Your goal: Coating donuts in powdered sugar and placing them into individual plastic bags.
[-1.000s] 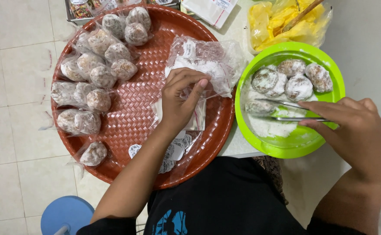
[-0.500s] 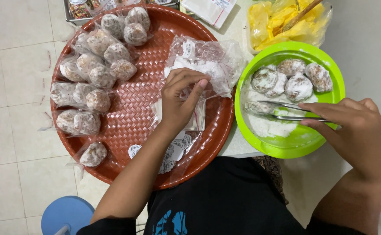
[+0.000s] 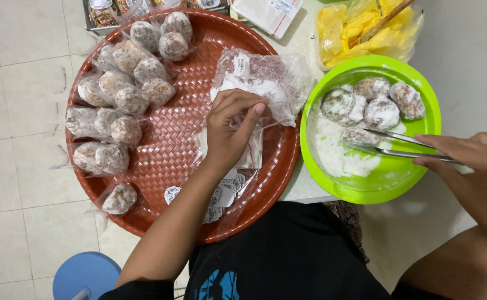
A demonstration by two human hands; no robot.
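My left hand (image 3: 231,129) rests on a stack of small clear plastic bags (image 3: 254,153) in the middle of a round red woven tray (image 3: 171,150), fingers pinching at the top bag. My right hand (image 3: 480,175) holds metal tongs (image 3: 404,147) whose tips grip one coconut-dusted ball (image 3: 357,136) inside a green bowl (image 3: 391,180). Several more dusted balls (image 3: 382,103) and white grated coconut (image 3: 332,150) lie in that bowl. Bagged balls (image 3: 127,89) fill the tray's left side.
A crumpled clear bag (image 3: 266,78) lies on the tray's right. Round stickers (image 3: 218,197) sit near the tray's front. A bag of yellow pieces (image 3: 360,28) with a wooden stick stands behind the bowl. A blue stool (image 3: 85,275) is at the lower left.
The tongs have shifted slightly over the ball in the bowl. My left hand stays on the plastic bags, fingers barely moved.
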